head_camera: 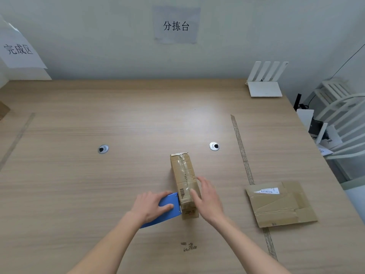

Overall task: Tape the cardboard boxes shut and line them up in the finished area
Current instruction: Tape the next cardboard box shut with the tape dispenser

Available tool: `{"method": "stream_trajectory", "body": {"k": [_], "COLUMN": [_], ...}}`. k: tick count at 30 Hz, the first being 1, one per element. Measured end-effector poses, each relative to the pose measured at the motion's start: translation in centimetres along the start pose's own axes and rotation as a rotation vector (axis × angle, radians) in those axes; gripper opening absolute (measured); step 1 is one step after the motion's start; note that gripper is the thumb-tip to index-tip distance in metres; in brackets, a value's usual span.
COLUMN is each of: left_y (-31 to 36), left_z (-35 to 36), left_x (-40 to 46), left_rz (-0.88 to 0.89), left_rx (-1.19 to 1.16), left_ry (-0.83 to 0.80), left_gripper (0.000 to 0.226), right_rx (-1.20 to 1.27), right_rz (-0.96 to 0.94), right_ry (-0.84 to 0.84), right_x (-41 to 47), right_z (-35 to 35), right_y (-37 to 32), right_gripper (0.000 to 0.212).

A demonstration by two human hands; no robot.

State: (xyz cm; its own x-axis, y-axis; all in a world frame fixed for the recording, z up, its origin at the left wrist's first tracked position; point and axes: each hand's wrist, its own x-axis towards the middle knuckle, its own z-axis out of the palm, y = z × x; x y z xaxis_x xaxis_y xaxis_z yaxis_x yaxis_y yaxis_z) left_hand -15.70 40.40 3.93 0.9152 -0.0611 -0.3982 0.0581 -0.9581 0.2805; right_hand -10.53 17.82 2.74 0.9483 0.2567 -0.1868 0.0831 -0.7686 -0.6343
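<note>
Narrow cardboard box (184, 180) lying lengthwise at mid-desk (118, 115), near edge. Left hand (152, 206) curled around blue tape dispenser (167, 208), pressed against box's near left side. Right hand (207, 196) flat, fingers straight, resting on box's right side. Second, flatter box (280, 204) well apart to the right, overlapping tape strip (243, 153).

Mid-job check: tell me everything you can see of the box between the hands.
The box is a narrow brown cardboard carton lying on the table, long axis pointing away from the person. Clear, wrinkled tape runs along its top; a barcode label sits near the close end, printed text on the end face. The right hand rests on its right side with straight fingers. The blue tape dispenser, gripped by the left hand, presses against its left side.
</note>
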Motion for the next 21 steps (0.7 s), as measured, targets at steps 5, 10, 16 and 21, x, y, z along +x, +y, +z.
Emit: {"method": "stream_trajectory", "body": {"k": [5, 10, 16, 21], "left_y": [-0.3, -0.5, -0.4, -3.2], "left_z": [0.4, 0.9, 2.5, 4.5], "left_x": [0.0, -0.3, 1.1, 0.4], "left_rz": [-0.025, -0.039, -0.151, -0.188], "left_rx": [0.002, 0.035, 0.236, 0.183], "left_ry": [0.009, 0.017, -0.037, 0.048], "left_gripper": [0.057, 0.058, 0.044, 0.053], "right_rx": [-0.27, -0.317, -0.3, -0.29], "right_rz": [-0.095, -0.102, -0.107, -0.108], "right_ry": [-0.319, -0.359, -0.335, -0.305], "right_x": [1.0, 1.1, 1.0, 1.0], "right_z": [2.3, 2.6, 3.2, 3.4], "right_y": [-0.9, -0.3, 0.0, 0.1], "right_gripper": [0.093, 0.1, 0.086, 0.088]}}
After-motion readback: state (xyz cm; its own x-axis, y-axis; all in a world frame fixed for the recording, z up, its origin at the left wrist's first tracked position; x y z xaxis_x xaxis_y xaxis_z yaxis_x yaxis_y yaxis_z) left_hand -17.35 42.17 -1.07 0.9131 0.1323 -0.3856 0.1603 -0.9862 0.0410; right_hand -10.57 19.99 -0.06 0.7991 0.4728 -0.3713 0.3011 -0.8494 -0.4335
